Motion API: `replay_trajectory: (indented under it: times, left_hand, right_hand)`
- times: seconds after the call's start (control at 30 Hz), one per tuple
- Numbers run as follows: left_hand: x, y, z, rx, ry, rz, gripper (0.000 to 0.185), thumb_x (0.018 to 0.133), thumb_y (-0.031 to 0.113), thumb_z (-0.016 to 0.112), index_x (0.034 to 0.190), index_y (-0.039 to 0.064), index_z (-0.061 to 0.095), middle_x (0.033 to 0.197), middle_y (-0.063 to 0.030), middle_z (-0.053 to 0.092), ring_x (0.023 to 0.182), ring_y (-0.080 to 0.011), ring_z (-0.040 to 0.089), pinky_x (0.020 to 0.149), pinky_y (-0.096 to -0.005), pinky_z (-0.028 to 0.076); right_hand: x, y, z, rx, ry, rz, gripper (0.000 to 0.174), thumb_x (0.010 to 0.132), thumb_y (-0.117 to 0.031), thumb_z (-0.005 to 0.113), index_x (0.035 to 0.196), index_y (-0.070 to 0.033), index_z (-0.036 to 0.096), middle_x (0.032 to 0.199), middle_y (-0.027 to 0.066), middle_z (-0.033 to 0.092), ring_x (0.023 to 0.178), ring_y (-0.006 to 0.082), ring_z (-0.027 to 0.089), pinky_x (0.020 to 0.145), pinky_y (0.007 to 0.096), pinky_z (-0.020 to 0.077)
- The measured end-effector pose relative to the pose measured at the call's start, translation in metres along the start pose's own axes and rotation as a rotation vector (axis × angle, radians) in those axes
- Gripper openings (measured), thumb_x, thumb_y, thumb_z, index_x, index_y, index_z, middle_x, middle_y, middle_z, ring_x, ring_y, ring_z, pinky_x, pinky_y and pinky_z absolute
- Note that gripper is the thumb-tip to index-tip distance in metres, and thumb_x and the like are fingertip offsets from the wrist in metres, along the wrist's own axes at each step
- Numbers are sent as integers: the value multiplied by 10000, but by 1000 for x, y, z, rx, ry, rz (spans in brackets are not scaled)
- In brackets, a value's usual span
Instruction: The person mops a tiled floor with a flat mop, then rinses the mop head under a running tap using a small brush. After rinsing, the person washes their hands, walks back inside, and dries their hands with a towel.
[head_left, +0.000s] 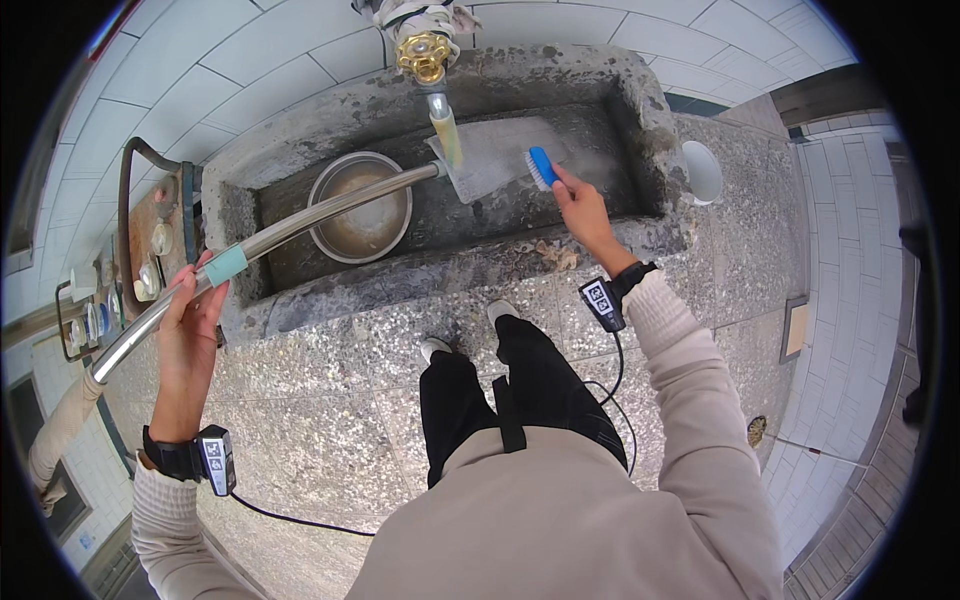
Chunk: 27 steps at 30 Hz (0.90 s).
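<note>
My left hand (191, 319) grips a shiny metal pole (322, 208) near its light green band. The pole slants over a round metal basin (361, 232) holding cloudy water. At its far end a flat grey mop head or pad (491, 154) lies in the stone sink (330, 289), below the tap's spout (444, 135). My right hand (583, 210) holds a blue scrubbing brush (541, 166), white bristles towards the pad's right part; whether they touch it cannot be told.
A brass-coloured tap handle (424, 57) stands above the sink's back rim. A white round container (703, 172) is right of the sink. At left are a rusty curved metal frame (127, 217) and a shelf with several small items. Cables hang from both wrist devices.
</note>
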<state>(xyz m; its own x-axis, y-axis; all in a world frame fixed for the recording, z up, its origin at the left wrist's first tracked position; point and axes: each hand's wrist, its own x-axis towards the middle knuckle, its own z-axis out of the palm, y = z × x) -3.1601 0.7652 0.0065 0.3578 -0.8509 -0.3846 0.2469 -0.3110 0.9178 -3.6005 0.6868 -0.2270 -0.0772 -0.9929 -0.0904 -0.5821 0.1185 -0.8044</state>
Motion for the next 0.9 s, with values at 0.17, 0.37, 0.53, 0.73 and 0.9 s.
replay_trajectory:
  times: [0.17,0.37,0.53,0.73,0.9]
  left_hand:
    - [3,8,8,96,-213,166,183,848,121,542,1002,22,549,1199,-175,485,1052,-226,534,888,-301,473]
    - [23,-48,-36,-84,-60,168,164,849,127,546,985,35,549,1170,-204,498,1011,-229,559,823,-275,512]
    - [37,-105,-61,-226,131,115,143,836,121,572,942,24,578,1175,-200,492,1006,-240,560,826,-290,514]
    - [32,-137,-72,-269,321,125,154,825,117,588,947,26,559,1075,-173,560,836,-179,618,660,-219,555]
    - [14,-149,-52,-331,439,184,106,832,129,578,894,44,563,1043,-144,581,781,-151,622,595,-194,546]
  right_hand:
    - [12,4,-47,35,-111,68,406,857,-278,519,1195,-54,501,744,94,610,613,158,546,594,298,438]
    - [11,-24,-9,270,-161,345,381,875,-214,501,1190,0,492,665,-16,508,573,49,423,500,216,356]
    - [26,-26,61,26,-134,17,348,859,-233,510,1142,-32,539,783,125,632,683,164,570,651,286,438]
    - [53,2,103,-54,-156,4,317,850,-234,531,1116,-66,567,747,117,638,666,85,536,627,257,433]
    - [70,17,121,221,-293,-125,357,874,-189,518,1177,-1,507,730,-3,586,621,76,448,566,255,391]
